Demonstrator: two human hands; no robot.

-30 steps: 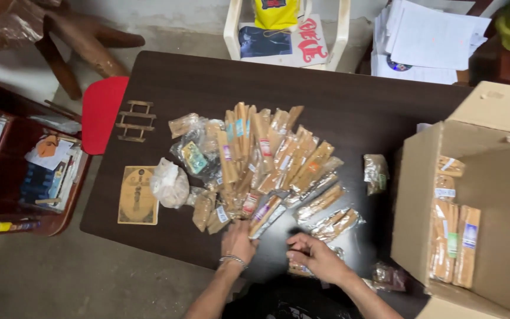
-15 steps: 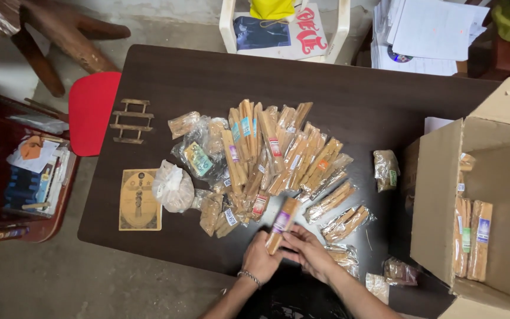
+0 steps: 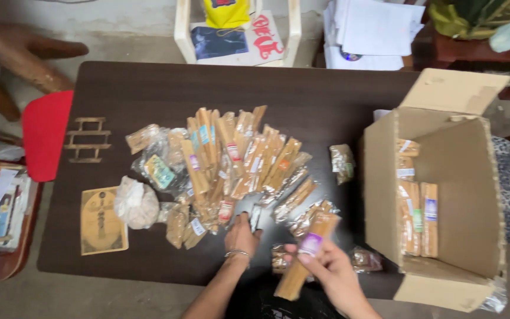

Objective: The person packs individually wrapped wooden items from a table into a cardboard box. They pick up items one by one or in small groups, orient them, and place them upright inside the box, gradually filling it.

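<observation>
My right hand (image 3: pixel 332 273) is closed round a long tan packet (image 3: pixel 306 256) with a purple label, fingers wrapped over its middle, so part of it is hidden under my grip and I can't make out its lower end clearly against my dark lap. Its long axis runs on a slant — low end toward me at the table's near edge, top end tilted up and to the right, toward the cardboard box (image 3: pixel 444 201). My left hand (image 3: pixel 241 234), a bangle at the wrist, rests palm down on the near fringe of the heap of packets (image 3: pixel 231 162); whether its fingers pinch anything I cannot tell. The dark wooden table (image 3: pixel 302 88) carries the heap at its middle, and the box stands open at its right end with a few packets upright inside. Beyond the far edge stands a white plastic chair (image 3: pixel 237 29) — at the left, a red seat (image 3: pixel 45 139).
</observation>
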